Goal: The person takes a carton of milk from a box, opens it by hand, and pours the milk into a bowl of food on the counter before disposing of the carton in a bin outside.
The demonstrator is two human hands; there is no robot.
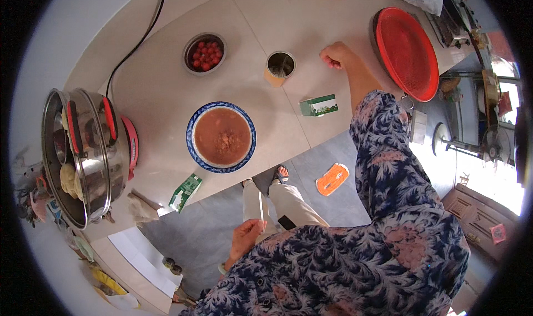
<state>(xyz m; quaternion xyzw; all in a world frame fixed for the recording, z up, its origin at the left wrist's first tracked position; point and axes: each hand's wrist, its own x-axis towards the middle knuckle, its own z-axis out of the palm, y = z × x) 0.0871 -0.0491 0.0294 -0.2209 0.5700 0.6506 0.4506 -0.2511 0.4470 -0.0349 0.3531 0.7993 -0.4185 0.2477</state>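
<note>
My left hand is low in front of my body, its fingers pinching a thin white stick-like utensil. My right hand is over the far right of the counter, fingers curled in, with nothing seen in it; the palm is hidden. Left of that hand stands an open tin can with a shiny inside. A green carton lies nearer to me. Mid-counter sits a blue-rimmed bowl of reddish-brown liquid with lumps. Behind it is a metal bowl of round red fruits.
A metal steamer pot with red handles stands at the left, a black cord behind it. Another green carton lies by the counter's front edge. Red plastic baskets are at the right. An orange mat lies on the floor.
</note>
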